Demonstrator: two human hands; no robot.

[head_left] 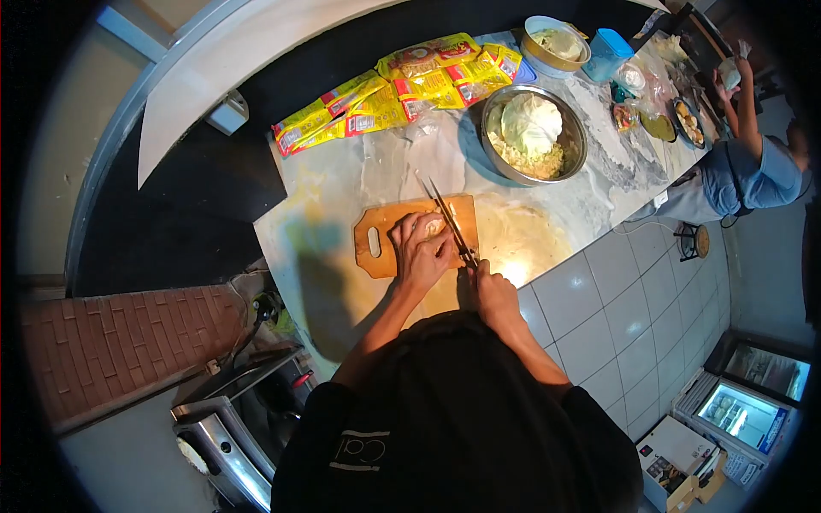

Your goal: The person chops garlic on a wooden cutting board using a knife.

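On the brown wooden board (pixel 385 219), the left hand (pixel 420 250) pins pale food (pixel 434 227); the right hand (pixel 494 293) grips a steel knife (pixel 454 225). Slicing seems in hand; the next cut needs steady pressure.

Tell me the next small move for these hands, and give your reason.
I'd probably draw the left hand back a little from the knife before any stroke: it holds the pale piece of food on the cutting board, while the right hand grips the knife with its blade close beside that piece.
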